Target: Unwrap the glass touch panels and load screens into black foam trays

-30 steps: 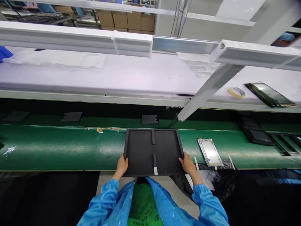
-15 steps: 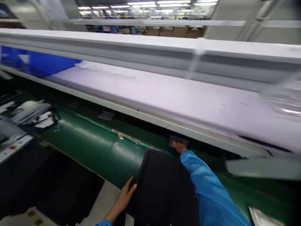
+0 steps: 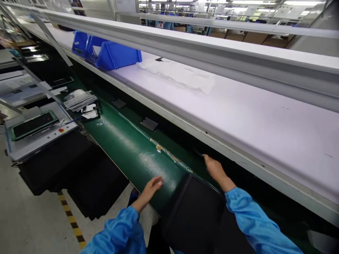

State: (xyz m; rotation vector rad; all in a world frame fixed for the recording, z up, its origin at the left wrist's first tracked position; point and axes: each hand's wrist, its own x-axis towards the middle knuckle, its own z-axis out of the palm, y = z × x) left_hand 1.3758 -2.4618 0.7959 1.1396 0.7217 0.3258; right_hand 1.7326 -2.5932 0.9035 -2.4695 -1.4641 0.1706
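My right hand [image 3: 215, 170] reaches over the dark strip under the shelf, its fingers closed on a thin grey plate [image 3: 198, 153] seen nearly edge-on. Most of that plate is hidden by shadow and the hand. My left hand [image 3: 148, 192] hovers above the front edge of the green bench mat [image 3: 143, 155], fingers loosely bent and nothing in them. Between my forearms lies a flat black panel [image 3: 201, 208] with a raised rim, apart from the left hand. Two more thin grey plates, one nearer [image 3: 149, 123] and one farther [image 3: 119, 103], rest along the strip to the left.
A white shelf [image 3: 233, 109] runs above the bench, carrying blue bins [image 3: 119, 54] and a white plastic sheet [image 3: 180, 76]. Left are stacked bagged parts [image 3: 81, 100] and a machine with a red button [image 3: 61, 130]. Black sheets [image 3: 97, 180] jut over the floor.
My left hand has come off the black panel's edge. My right hand has gone from lying over a grey plate to gripping it, now tilted edge-on. The view has swung left.
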